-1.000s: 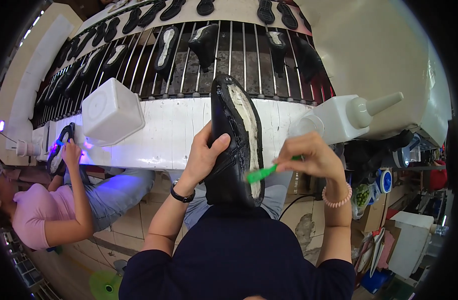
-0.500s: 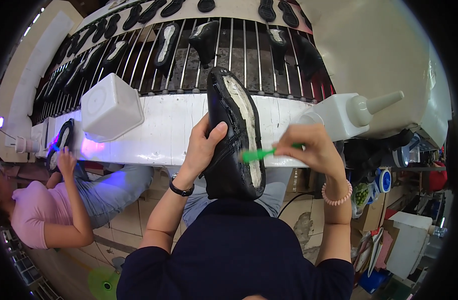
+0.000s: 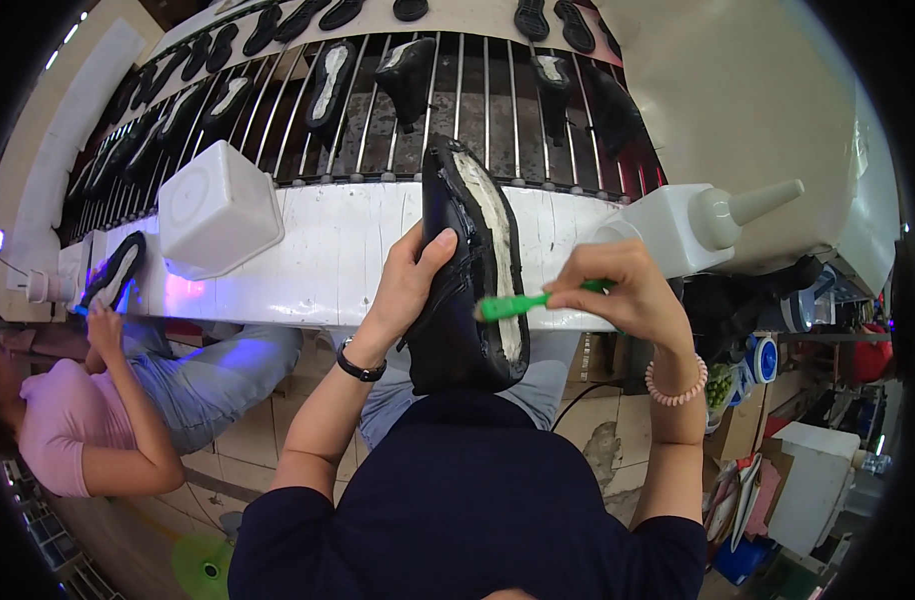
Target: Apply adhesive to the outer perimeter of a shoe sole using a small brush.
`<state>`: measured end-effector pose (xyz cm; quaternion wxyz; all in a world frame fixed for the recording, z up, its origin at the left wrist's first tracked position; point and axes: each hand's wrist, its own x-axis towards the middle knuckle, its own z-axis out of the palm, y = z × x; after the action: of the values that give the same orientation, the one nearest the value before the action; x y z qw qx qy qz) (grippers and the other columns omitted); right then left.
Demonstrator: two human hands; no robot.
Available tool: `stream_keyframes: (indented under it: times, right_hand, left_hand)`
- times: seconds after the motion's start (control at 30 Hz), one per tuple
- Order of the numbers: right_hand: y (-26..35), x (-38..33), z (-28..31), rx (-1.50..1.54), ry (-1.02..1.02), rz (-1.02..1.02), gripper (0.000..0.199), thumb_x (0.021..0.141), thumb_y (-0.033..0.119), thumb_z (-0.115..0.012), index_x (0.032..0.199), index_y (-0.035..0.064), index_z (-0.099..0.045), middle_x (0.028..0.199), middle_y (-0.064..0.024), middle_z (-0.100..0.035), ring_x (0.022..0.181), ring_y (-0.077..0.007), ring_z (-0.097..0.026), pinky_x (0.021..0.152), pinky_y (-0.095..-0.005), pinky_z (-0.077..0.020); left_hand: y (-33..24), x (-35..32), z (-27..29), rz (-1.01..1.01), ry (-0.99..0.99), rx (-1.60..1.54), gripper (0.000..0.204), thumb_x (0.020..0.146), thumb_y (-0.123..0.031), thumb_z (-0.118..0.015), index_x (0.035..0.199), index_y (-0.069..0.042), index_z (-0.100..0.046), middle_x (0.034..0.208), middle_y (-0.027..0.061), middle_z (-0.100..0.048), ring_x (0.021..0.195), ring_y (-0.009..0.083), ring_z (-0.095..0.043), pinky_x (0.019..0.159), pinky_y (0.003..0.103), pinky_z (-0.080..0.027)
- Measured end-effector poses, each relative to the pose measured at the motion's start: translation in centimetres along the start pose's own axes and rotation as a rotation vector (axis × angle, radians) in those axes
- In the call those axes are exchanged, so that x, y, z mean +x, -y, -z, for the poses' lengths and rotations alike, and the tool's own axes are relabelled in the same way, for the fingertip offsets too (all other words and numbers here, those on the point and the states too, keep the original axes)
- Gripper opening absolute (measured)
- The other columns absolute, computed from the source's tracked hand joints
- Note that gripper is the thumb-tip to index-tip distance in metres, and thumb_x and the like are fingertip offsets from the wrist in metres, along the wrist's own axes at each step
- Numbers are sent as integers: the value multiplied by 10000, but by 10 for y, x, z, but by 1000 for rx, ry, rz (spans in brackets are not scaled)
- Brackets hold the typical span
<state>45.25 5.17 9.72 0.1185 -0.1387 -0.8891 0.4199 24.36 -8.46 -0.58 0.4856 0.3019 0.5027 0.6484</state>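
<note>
A black shoe upper (image 3: 456,300) stands tilted in front of me, its underside turned up and to the right, with a whitish strip along the middle and a wet-looking dark rim. My left hand (image 3: 406,283) is wrapped round its left side, thumb on top. Between the thumb and fingers of my right hand (image 3: 618,290) is a green-handled brush (image 3: 518,305). The brush's bristle end rests at or just over the shoe's edge; contact cannot be made out exactly.
A white work ledge (image 3: 328,240) runs ahead, bearing a white square container (image 3: 218,210) and a white bottle with a long nozzle (image 3: 693,225). Beyond it, a roller conveyor (image 3: 378,110) carries several black shoe uppers. At left, a co-worker (image 3: 98,400) works on another shoe (image 3: 115,270).
The shoe has tilted slightly, its toe shifting a little right. My right hand and the brush have moved slightly left. The co-worker's hand and shoe have shifted left.
</note>
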Motion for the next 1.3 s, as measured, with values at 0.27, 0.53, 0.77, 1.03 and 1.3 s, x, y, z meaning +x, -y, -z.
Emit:
stream_keyframes:
  times: [0.27,0.53,0.77,1.03,1.3]
  right_hand:
    - [4,-8,4,115,209,-6,154,748,100,-799,782,-15,-703,706,-71,-676,626,-149,-632,555,-268,-439]
    - [-3,8,0,190,313,26,175,741,99,-808,742,-18,-678,723,-77,-693,650,-148,-662,554,-251,-456]
    - [-6,25,-7,224,315,124,184,726,101,-819,748,-21,-683,724,-86,-695,656,-158,-666,566,-255,-468]
    - [-11,42,-11,297,360,113,178,719,98,-823,749,-19,-692,731,-95,-703,696,-170,-689,596,-255,-496]
    - [-13,41,3,247,494,97,168,707,86,-830,746,-13,-699,739,-94,-710,715,-178,-703,609,-257,-512]
  left_hand:
    - [6,7,-4,196,85,-74,471,983,-383,-546,1194,38,-570,1014,50,-642,885,79,-596,791,229,-493]
    - [35,4,-2,553,287,-285,609,992,-486,-464,1252,59,-541,1148,137,-637,992,146,-639,845,257,-533]
    - [62,-14,-11,764,421,-537,525,1024,-466,-376,1349,-72,-497,1181,100,-644,957,143,-672,822,266,-570]
    - [72,-43,0,938,888,-948,491,1011,-419,-429,1206,15,-549,966,222,-619,802,286,-664,694,326,-578]
    - [90,-46,0,968,993,-1055,572,1013,-417,-415,1247,103,-456,976,277,-580,832,317,-649,686,343,-545]
